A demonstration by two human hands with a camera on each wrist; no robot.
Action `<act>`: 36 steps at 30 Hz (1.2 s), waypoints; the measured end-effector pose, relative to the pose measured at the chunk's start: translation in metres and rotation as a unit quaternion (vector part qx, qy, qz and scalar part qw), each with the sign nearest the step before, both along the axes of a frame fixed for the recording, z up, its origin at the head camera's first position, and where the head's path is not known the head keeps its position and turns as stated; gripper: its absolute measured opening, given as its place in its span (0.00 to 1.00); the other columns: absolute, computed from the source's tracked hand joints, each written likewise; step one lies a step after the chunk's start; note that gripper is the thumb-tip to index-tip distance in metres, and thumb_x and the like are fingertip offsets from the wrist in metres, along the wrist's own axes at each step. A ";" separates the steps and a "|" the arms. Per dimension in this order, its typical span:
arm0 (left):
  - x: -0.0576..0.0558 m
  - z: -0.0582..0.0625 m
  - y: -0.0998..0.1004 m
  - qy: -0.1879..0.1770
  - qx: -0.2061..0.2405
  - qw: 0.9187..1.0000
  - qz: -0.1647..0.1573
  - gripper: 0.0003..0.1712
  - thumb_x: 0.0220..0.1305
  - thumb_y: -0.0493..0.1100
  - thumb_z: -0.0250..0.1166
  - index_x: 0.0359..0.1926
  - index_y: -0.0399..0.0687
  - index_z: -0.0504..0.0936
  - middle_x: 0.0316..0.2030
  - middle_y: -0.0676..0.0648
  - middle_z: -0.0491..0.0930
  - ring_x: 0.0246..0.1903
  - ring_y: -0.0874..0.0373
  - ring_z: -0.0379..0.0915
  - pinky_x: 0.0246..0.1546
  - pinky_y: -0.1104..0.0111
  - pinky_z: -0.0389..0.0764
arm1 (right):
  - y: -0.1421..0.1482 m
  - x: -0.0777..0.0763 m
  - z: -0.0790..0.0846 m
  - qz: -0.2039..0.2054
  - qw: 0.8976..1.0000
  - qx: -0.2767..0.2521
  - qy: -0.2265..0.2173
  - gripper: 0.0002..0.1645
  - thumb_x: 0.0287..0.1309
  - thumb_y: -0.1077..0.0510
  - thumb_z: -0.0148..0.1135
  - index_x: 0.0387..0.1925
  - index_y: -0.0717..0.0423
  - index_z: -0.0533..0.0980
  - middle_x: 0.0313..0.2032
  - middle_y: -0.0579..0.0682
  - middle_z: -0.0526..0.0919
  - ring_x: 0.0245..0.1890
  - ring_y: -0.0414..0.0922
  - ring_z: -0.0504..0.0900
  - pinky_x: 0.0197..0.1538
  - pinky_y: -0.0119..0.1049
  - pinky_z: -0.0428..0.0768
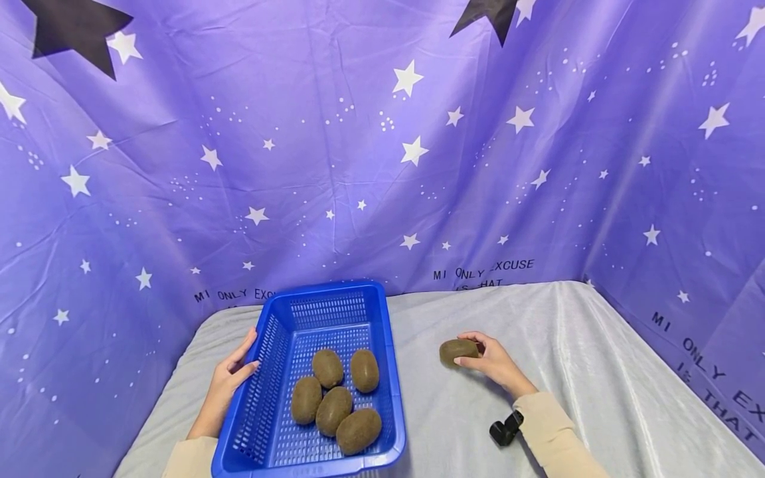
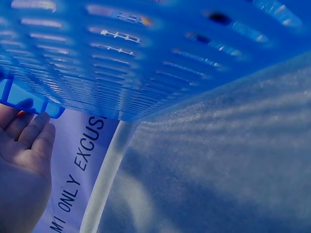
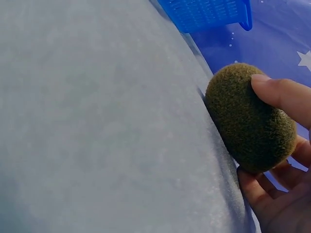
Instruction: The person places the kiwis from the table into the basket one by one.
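A blue plastic basket (image 1: 391, 398) with slotted walls holds several brown kiwis (image 1: 364, 370). My left hand (image 1: 226, 382) grips the basket's left rim; the left wrist view shows its fingers (image 2: 41, 131) curled up against the underside of that rim. To the right of the basket, my right hand (image 1: 493, 362) holds a single kiwi (image 1: 452, 352) low at the grey cloth. In the right wrist view the thumb (image 3: 279, 92) presses on this kiwi's fuzzy side, with the other fingers below and behind it.
Grey cloth (image 1: 430, 411) covers the table. Purple star-printed curtains (image 1: 335, 166) stand behind it and at both sides. A small black device (image 1: 507, 428) sits at the right wrist, by the beige sleeve (image 1: 552, 425).
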State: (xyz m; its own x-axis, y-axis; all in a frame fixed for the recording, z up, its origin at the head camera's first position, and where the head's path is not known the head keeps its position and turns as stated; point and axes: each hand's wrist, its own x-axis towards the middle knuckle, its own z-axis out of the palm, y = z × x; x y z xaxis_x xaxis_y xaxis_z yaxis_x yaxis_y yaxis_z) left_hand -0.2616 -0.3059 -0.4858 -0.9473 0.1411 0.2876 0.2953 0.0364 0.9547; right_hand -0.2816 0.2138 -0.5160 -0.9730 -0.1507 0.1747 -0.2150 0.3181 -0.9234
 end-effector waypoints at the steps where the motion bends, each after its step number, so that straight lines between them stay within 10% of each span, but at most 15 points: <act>1: 0.000 0.000 0.000 0.000 -0.001 1.000 0.001 0.32 0.67 0.31 0.52 0.70 0.35 0.55 0.72 0.43 0.46 0.61 0.78 0.58 0.54 0.81 0.67 | 0.000 0.000 0.000 -0.001 1.000 0.000 0.000 0.30 0.46 0.64 0.71 0.52 0.69 0.72 0.44 0.61 0.80 0.38 0.43 0.77 0.40 0.29 0.75; 15: -0.002 -0.001 -0.001 0.003 -0.004 1.000 0.010 0.31 0.67 0.31 0.52 0.69 0.33 0.56 0.72 0.43 0.47 0.61 0.78 0.58 0.53 0.83 0.66 | -0.004 0.002 0.005 -0.007 0.998 0.015 0.063 0.27 0.46 0.57 0.72 0.48 0.65 0.75 0.38 0.52 0.82 0.34 0.40 0.76 0.36 0.31 0.74; 29: -0.001 0.000 0.000 0.003 -0.021 1.000 0.013 0.32 0.67 0.32 0.53 0.70 0.35 0.54 0.72 0.43 0.46 0.61 0.80 0.57 0.54 0.84 0.64 | -0.024 0.022 0.051 0.008 1.000 0.017 0.010 0.26 0.48 0.63 0.69 0.51 0.68 0.73 0.42 0.60 0.81 0.36 0.45 0.78 0.39 0.33 0.75; 36: -0.002 -0.001 0.000 0.009 -0.023 1.000 0.012 0.32 0.67 0.31 0.53 0.70 0.34 0.54 0.72 0.39 0.45 0.61 0.79 0.57 0.54 0.84 0.63 | -0.026 0.013 0.041 0.007 1.000 0.015 0.022 0.28 0.47 0.58 0.72 0.51 0.60 0.75 0.41 0.55 0.82 0.35 0.42 0.79 0.39 0.32 0.76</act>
State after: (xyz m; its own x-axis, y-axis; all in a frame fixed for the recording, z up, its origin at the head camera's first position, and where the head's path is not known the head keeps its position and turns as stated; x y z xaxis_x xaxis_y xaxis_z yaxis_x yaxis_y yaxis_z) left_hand -0.2638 -0.3060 -0.4868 -0.9455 0.1322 0.2976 0.3101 0.0865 0.9468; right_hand -0.2685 0.1879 -0.4752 -0.9622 -0.1711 0.2121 -0.2599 0.3423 -0.9029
